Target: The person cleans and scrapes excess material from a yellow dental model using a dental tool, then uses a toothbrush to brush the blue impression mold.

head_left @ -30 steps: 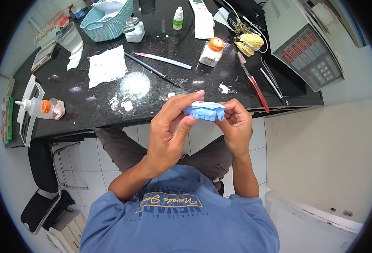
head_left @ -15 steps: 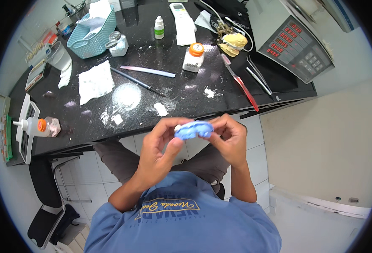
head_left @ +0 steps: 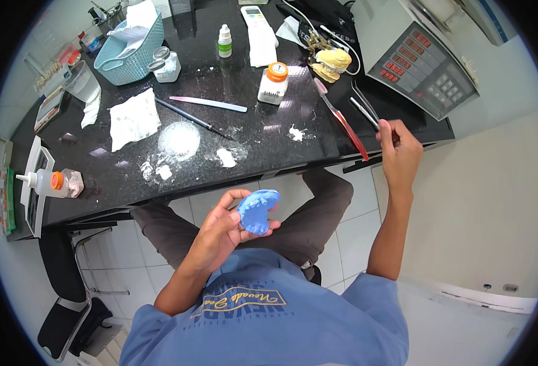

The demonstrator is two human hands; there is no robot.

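My left hand (head_left: 213,236) grips a blue dental impression (head_left: 255,215) by its edge, above my lap. The curved, horseshoe-like side with a row of tooth marks faces up. My right hand (head_left: 398,146) is at the right end of the black worktop, its thumb and fingers pinched on the near end of a slim silver tool (head_left: 363,111). A thin dark metal tool (head_left: 364,96), like tweezers, lies close against it; whether the fingers hold both is hidden. Left of that hand lies a red-handled brush (head_left: 348,127).
Beyond the tools stand yellow dental casts (head_left: 331,63) on a metal frame and a grey unit (head_left: 421,67) with red digits. An orange-capped jar (head_left: 274,84), a pink-and-blue stick (head_left: 209,104), a brush (head_left: 189,116), a tissue (head_left: 135,119) and white powder smears (head_left: 225,158) lie across the worktop.
My right hand has let go of the blue impression and moved right to the slim tools. My left hand has lowered the impression slightly and turned its toothed side up.
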